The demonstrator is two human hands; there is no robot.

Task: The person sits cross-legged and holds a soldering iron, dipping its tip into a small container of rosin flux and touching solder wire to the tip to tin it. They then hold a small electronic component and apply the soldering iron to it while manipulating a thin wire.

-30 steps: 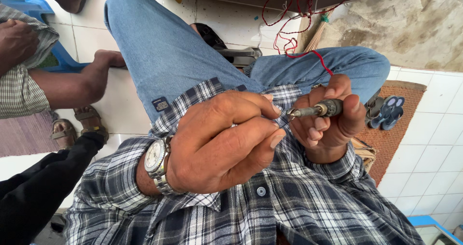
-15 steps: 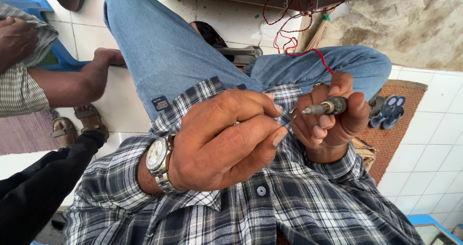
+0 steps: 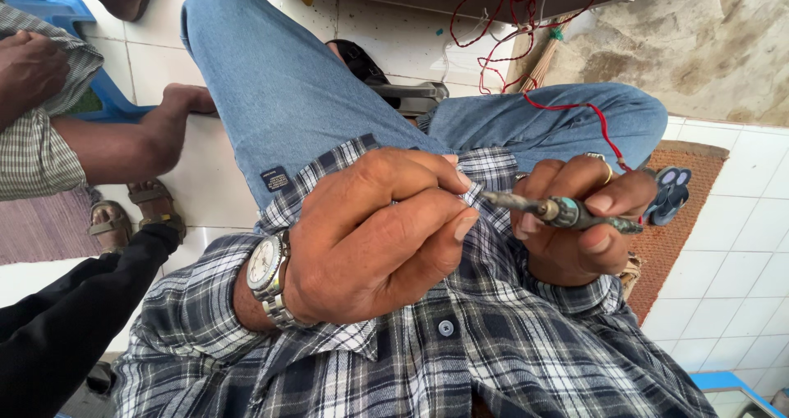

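**Hands close together over a plaid shirt, one holding a soldering iron**

Right hand [image 3: 579, 229] grips a worn soldering iron [image 3: 567, 213], tip aimed at the left hand [image 3: 374, 233]. Left hand, wearing a wristwatch [image 3: 267, 274], is curled shut, pinching something too small to make out. A red wire [image 3: 588, 118] trails over the jeans [image 3: 279, 89]. Another person's hand [image 3: 177, 110] rests on the tiled floor [image 3: 731, 245] nearby.

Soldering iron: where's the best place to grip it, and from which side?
Probably the thick handle of the soldering iron, coming from the cord end on the right; the right hand wraps it there. The thin bare metal shaft points left toward the left hand, so stay off it.
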